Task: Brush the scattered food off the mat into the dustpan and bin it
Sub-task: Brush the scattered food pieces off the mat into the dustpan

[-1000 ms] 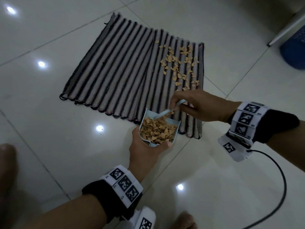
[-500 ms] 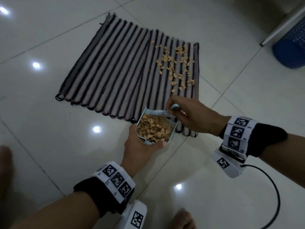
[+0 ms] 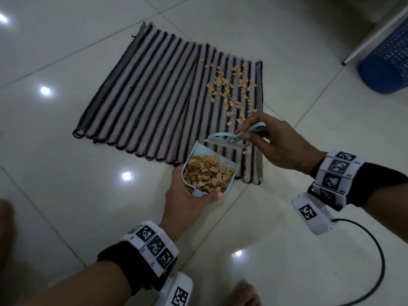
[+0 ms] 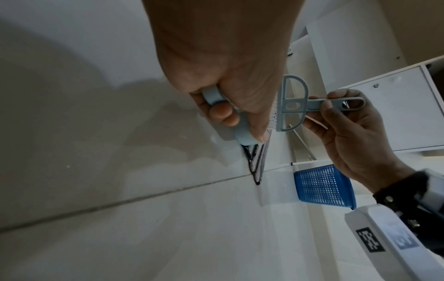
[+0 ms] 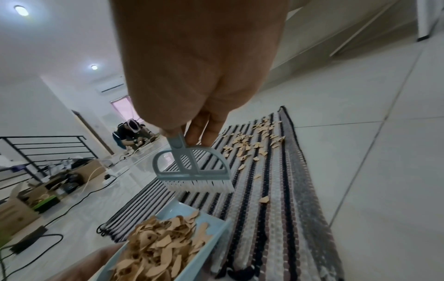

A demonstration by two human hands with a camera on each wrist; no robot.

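Note:
A striped mat (image 3: 150, 102) (image 5: 271, 209) lies on the tiled floor with tan food scraps (image 3: 231, 89) (image 5: 250, 144) scattered over its right part. My left hand (image 3: 187, 202) (image 4: 228, 79) grips a small light-blue dustpan (image 3: 229, 161) (image 5: 204, 245) heaped with scraps (image 3: 207, 173), held just off the mat's near right corner. My right hand (image 3: 273, 142) (image 5: 199, 76) pinches the handle of a light-blue hand brush (image 3: 227, 138) (image 4: 290, 106) (image 5: 192, 171), raised above the dustpan's mouth with its white bristles pointing down over the mat.
A blue mesh bin (image 3: 384, 67) (image 4: 324, 186) stands at the far right beside a white cabinet (image 4: 396, 110). A black cable (image 3: 375, 261) loops on the floor near my right wrist. Boxes, cables and another person (image 5: 129, 133) lie far off to the left.
The right hand has lifted the brush out of the dustpan and up a little to the right. The dustpan stays level in the left hand.

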